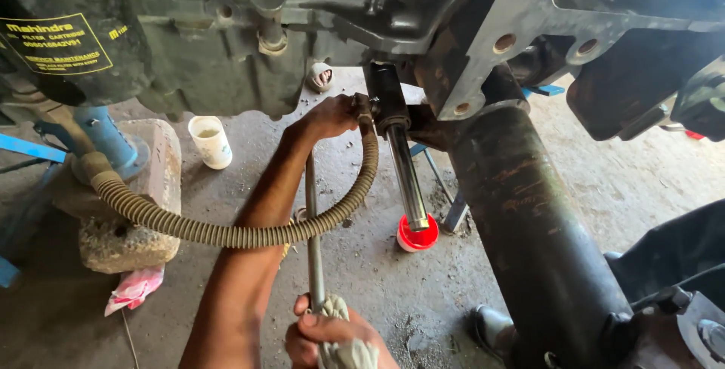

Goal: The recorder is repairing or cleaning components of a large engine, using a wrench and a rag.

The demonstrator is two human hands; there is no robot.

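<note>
The left hand [332, 116] is gripping the upper end of a long steel rod [312, 218] up under the engine [249, 37], beside the ribbed hose [226, 231]. The right hand [332, 335] is clenching the rod's lower end through a rag [343, 350]. A red cap [417, 237] is sitting under the chrome cylinder [406, 176] on the floor [377, 263].

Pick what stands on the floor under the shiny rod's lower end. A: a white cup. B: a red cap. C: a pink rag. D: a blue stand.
B: the red cap sits right below the tip of the rod, while the white cup stands well off to the side by the stone block.
</note>
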